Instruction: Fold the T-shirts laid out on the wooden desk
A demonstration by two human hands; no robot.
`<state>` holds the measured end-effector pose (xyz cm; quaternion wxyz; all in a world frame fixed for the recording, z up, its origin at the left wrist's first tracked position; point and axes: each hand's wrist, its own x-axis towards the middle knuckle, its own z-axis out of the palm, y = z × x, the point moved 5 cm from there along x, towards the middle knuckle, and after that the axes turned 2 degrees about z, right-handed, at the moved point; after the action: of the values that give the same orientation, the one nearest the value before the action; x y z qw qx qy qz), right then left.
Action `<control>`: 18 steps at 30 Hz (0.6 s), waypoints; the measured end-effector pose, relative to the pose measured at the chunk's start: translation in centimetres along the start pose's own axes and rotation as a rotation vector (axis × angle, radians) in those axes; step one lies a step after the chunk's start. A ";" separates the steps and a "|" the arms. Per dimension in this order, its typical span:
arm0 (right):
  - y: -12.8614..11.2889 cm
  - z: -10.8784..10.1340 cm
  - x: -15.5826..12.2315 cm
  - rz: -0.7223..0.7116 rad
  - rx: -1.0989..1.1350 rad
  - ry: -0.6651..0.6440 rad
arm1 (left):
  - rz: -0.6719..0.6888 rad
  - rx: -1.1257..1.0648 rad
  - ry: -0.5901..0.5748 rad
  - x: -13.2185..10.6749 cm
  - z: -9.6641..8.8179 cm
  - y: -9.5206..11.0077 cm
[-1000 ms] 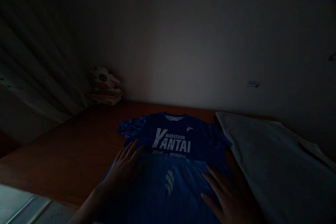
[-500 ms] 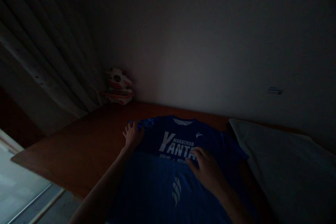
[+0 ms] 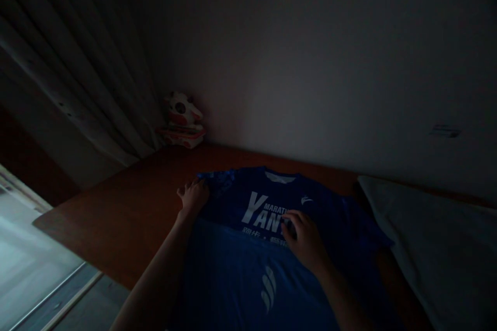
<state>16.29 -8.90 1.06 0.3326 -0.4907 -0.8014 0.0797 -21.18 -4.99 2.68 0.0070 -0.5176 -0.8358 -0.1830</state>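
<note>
I'm apparently straightening the blue, white-lettered cloth shirt (image 3: pixel 229 269); I can't tell whether my left hand (image 3: pixel 194 197) pinches. My unclenched right hand (image 3: pixel 305 240) should smooth next

Wall (image 3: pixel 310 62): twelve o'clock, dimly lit. Curtain (image 3: pixel 77 67): ten o'clock, hanging in folds. Toy (image 3: pixel 184 123): white and red, between nine and ten o'clock, resting on the reddish-brown surface (image 3: pixel 132 207) near the curtain. Label (image 3: pixel 445 131): three o'clock, on the wall, print illegible. Grey cloth (image 3: pixel 435 238): four o'clock, lying on the surface.
</note>
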 end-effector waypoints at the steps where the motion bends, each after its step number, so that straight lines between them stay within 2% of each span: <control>1: 0.1 0.0 0.1 0.007 0.026 -0.002 | 0.010 -0.012 0.004 0.1 0.1 0.2; 4: 0.4 -0.2 0.2 0.025 0.111 -0.005 | 0.046 -0.063 0.040 0.4 -0.3 0.8; 7: 0.5 -0.4 0.2 0.043 0.166 -0.006 | 0.114 -0.141 0.131 0.2 -1.7 1.9; 9: 0.5 -0.5 0.1 0.060 0.177 -0.005 | 0.237 -0.313 0.209 -0.5 -2.9 3.2; 10: 0.5 -0.5 0.1 0.065 0.180 -0.004 | 0.320 -0.445 0.206 -1.0 -3.4 3.9; 11: 0.4 -0.6 0.1 0.069 0.183 -0.002 | 0.404 -0.600 0.149 -1.4 -3.5 4.6; 13: 0.3 -0.6 0.2 0.071 0.187 -0.003 | 0.487 -0.907 -0.083 -2.2 -3.0 5.8; 14: 0.3 -0.6 0.2 0.072 0.187 -0.007 | 0.466 -1.033 -0.185 -2.4 -2.6 6.1; 15: 0.2 -0.6 0.2 0.073 0.186 -0.012 | 0.414 -1.126 -0.238 -2.4 -2.2 6.2; 16: 0.2 -0.6 0.2 0.075 0.185 -0.018 | 0.350 -1.175 -0.239 -2.3 -1.9 6.0; 18: 0.0 -0.7 0.2 0.074 0.179 -0.027 | 0.244 -1.140 -0.151 -2.0 -1.5 5.6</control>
<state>16.67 -8.89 1.66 0.3609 -0.4872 -0.7769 0.1698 -15.64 -4.97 5.34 -0.3111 -0.5439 -0.5378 -0.5641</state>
